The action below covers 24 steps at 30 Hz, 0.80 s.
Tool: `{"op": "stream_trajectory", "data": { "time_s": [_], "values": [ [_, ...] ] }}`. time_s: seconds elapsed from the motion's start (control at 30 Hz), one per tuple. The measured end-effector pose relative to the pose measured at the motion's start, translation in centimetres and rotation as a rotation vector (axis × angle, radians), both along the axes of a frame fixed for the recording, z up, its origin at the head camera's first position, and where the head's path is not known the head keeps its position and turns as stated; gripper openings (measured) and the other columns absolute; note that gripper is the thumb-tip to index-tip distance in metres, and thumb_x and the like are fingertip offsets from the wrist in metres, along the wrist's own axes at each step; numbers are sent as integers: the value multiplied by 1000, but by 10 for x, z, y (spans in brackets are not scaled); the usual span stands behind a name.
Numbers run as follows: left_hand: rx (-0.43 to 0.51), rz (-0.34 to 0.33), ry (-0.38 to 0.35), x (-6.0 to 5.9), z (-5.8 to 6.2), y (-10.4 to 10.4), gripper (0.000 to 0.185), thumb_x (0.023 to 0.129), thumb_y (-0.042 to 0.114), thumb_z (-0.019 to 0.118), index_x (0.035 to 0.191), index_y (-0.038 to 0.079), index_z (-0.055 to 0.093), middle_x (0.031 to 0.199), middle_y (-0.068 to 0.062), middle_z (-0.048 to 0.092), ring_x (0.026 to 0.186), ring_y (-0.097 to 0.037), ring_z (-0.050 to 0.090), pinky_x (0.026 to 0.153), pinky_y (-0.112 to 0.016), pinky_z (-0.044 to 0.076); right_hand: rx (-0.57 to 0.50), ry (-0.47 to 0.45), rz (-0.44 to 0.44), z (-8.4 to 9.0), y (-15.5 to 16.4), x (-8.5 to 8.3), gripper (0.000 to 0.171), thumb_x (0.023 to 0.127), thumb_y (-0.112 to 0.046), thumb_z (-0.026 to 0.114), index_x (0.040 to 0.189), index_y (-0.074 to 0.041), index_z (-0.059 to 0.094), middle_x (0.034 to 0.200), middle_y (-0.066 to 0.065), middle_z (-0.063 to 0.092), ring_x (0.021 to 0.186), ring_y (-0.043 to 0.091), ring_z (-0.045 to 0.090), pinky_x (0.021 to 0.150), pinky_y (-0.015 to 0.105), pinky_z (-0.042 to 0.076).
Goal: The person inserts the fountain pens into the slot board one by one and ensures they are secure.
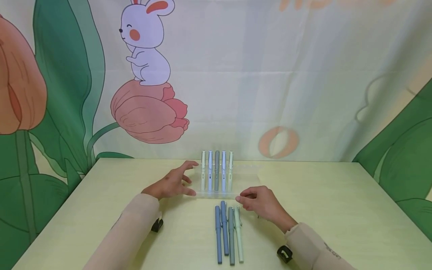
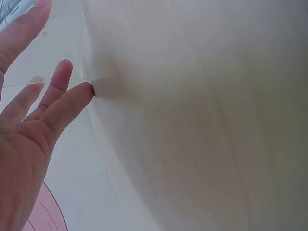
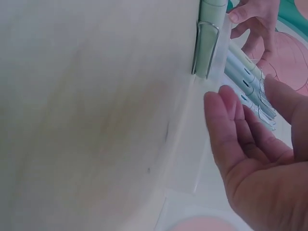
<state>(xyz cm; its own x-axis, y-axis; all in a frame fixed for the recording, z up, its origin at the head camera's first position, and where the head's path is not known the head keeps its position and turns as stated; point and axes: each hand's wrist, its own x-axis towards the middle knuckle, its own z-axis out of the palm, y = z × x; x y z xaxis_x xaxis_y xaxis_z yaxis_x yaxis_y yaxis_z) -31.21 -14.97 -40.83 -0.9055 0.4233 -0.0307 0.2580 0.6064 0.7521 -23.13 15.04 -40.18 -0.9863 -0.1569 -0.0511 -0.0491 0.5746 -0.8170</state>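
A clear plastic pen stand (image 1: 248,182) is at the back of the table, with several capped pens (image 1: 217,170) lying side by side across it. My left hand (image 1: 173,182) is at the stand's left end, fingers spread, thumb near the front corner and index finger near the back one. By the front edge, right of the pens, my right hand (image 1: 261,202) has loosely bent fingers. In the right wrist view its thumb and fingers (image 3: 221,130) are apart, with nothing between them. Whether either hand presses the stand, I cannot tell.
In front of the stand lie two blue pens (image 1: 218,234), a grey-green pen (image 1: 231,236) and a pale green pen (image 1: 239,234), clips toward the stand. A printed cloth (image 1: 216,93) hangs behind the pale table (image 1: 320,195).
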Motion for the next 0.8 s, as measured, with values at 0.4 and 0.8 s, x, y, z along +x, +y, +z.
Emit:
{"op": "stream_trajectory", "data": {
  "time_s": [0.4, 0.8],
  "values": [
    [2, -12, 5, 0, 1, -1, 96, 74, 10, 89, 149, 26, 32, 158, -11, 34, 113, -28, 61, 91, -43, 54, 60, -24, 34, -8, -2, -3, 27, 86, -16, 79, 105, 2, 73, 79, 2, 71, 66, 15, 66, 62, 30, 53],
    [-1, -3, -6, 0, 0, 0, 97, 74, 9, 89, 150, 27, 32, 158, -9, 34, 114, -28, 60, 89, -41, 54, 173, -48, 80, -9, -5, -3, 16, 85, -14, 80, 73, -7, 71, 59, 0, 61, 54, 12, 60, 55, 27, 51]
  ]
}}
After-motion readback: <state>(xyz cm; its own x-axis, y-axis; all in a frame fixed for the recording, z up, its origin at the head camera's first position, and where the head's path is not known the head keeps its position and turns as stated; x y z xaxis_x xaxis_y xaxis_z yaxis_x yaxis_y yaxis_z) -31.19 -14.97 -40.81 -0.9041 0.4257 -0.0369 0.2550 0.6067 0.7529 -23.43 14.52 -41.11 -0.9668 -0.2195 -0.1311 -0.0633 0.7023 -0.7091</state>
